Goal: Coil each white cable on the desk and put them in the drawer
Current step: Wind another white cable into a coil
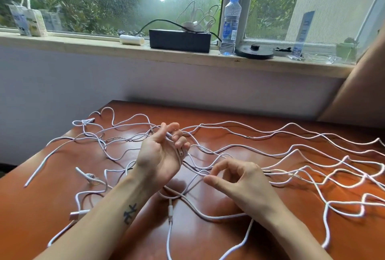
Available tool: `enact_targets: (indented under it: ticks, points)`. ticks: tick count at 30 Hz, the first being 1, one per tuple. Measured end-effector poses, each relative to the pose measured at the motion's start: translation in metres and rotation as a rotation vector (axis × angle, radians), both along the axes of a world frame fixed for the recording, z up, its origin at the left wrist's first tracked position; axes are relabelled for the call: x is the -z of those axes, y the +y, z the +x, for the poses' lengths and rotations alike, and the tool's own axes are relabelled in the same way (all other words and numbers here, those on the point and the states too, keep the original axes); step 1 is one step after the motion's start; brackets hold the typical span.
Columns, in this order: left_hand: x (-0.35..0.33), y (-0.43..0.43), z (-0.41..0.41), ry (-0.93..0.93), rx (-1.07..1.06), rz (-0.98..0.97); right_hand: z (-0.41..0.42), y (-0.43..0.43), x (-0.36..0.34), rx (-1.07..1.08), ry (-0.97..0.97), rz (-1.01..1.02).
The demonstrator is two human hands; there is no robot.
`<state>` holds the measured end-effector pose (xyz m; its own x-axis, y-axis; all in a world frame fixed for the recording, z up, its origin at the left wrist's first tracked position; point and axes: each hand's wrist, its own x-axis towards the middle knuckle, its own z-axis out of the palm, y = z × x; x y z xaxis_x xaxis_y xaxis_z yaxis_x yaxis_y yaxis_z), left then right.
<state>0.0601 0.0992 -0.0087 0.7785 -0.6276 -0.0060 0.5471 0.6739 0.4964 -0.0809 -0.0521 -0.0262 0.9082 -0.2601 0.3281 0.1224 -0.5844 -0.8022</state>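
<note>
Several white cables (270,151) lie tangled in loose waves across the reddish wooden desk (52,207). My left hand (162,153) is raised palm up over the middle of the desk, with a white cable wound around its curled fingers. My right hand (235,180) hovers just to its right, thumb and forefinger pinching a strand of the same cable near the desk surface. A white plug end (170,211) lies below the hands. No drawer is in view.
A windowsill behind the desk holds a black box (179,40) with cables on top, a water bottle (230,24), a black round lid (254,51), a white roll (131,39) and cartons (28,22). A bare limb of another person (358,84) crosses the right edge.
</note>
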Motion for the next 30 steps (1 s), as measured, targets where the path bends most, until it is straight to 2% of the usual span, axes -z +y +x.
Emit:
enact_targets:
  ticks: [6,10,13,17,21,25,30]
  points:
    - [0.000,-0.003,0.001,-0.151,-0.041,0.050,-0.001,0.003,-0.002,-0.047,-0.018,0.106]
    - [0.003,-0.007,0.000,-0.354,-0.131,0.244,0.000,0.004,-0.004,-0.049,-0.083,0.167]
    - [0.007,-0.010,-0.002,-0.517,-0.203,0.352,-0.001,0.006,-0.008,-0.077,-0.148,0.295]
    - [0.012,-0.012,-0.003,-0.592,-0.159,0.376,-0.005,0.006,-0.017,-0.063,-0.216,0.475]
    - [0.018,-0.015,-0.005,-0.676,-0.166,0.448,-0.007,0.003,-0.020,0.001,-0.204,0.432]
    - [0.023,-0.014,-0.006,-0.800,-0.198,0.610,-0.007,0.006,-0.022,0.001,-0.243,0.428]
    - [0.020,-0.011,-0.011,-0.750,-0.142,0.625,-0.008,0.005,-0.022,0.044,-0.265,0.398]
